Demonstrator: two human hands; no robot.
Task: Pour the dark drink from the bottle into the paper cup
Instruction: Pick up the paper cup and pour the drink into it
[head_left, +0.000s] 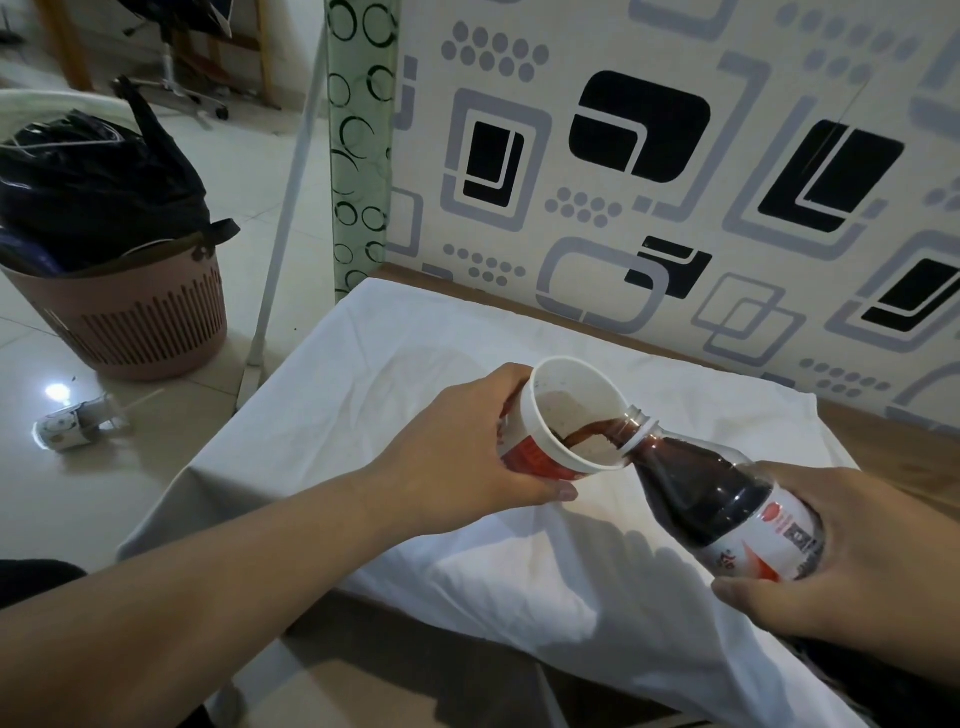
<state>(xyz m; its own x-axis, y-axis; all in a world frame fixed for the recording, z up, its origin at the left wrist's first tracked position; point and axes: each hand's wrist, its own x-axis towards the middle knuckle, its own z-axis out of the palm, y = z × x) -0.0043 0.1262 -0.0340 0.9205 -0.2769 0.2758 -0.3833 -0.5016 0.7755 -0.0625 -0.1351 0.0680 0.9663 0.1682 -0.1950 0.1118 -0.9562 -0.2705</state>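
Note:
My left hand (457, 447) grips a white paper cup (563, 395) with a red band, held tilted above the white cloth with its mouth turned toward me. My right hand (852, 561) holds a clear plastic bottle (711, 493) of dark drink by its labelled lower part. The uncapped bottle is tipped left, its neck resting at the cup's right rim. A dark stream runs from the neck into the cup, and foamy liquid lies inside.
A white cloth (467, 519) covers the small table. A patterned wall panel (675, 182) rises behind it. On the floor at left stand a pink bin (145, 322) with a black bag and a fallen paper cup (72, 423). A white pole (280, 249) leans nearby.

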